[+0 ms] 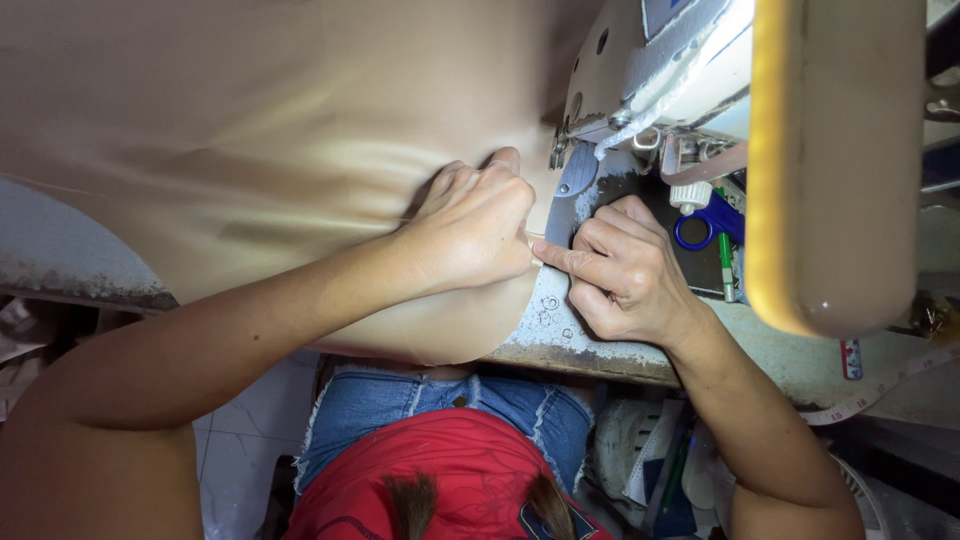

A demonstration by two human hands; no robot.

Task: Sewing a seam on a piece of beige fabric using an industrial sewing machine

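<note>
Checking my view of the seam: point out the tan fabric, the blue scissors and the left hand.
tan fabric (250,130), head view, smooth middle.
blue scissors (705,222), head view, handle loop.
left hand (475,225), head view, back of hand.

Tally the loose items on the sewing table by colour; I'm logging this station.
Beige: 1, satin fabric under left hand
Blue: 1, scissors beyond right hand
Green: 1, pen
White: 1, tape measure
Total: 4

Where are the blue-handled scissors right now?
In the head view, the blue-handled scissors lie on the sewing table under the machine head, just beyond the right hand, beside a green pen.
</note>
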